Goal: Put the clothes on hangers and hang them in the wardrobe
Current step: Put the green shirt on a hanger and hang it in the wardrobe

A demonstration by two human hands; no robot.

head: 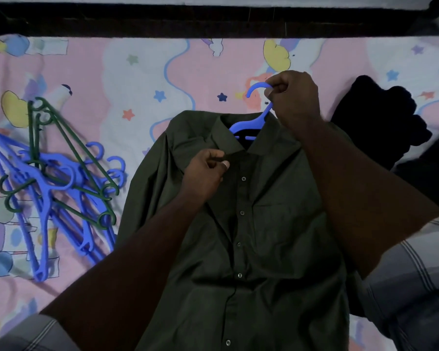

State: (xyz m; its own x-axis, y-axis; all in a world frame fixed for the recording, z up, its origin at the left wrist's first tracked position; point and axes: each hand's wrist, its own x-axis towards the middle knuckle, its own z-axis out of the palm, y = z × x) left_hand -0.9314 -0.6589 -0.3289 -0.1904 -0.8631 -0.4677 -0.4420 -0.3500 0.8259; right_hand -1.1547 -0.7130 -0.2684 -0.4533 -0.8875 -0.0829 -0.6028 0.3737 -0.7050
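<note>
Olive shirt [251, 211] lies buttoned on the bedsheet [137, 79], a blue hanger [254, 122] inside its collar. The right hand [293, 100] grips the hook; the left hand [208, 173] pinches the placket, seemingly at the top button. A lopsided lift could slide one shoulder off the hanger.

Bed [117, 79] in front of me, pink cartoon-print sheet with stars, dark frame edge along the far side. Lying on it: dark green shirt [251, 224] flat in the middle, buttoned front up, blue hanger [254, 122] sitting in its collar. Left of the shirt, a tangled pile of hangers [53, 183], blue and green mixed, just beside the sleeve. Right of the shirt, a heap of black clothes [380, 117].
</note>
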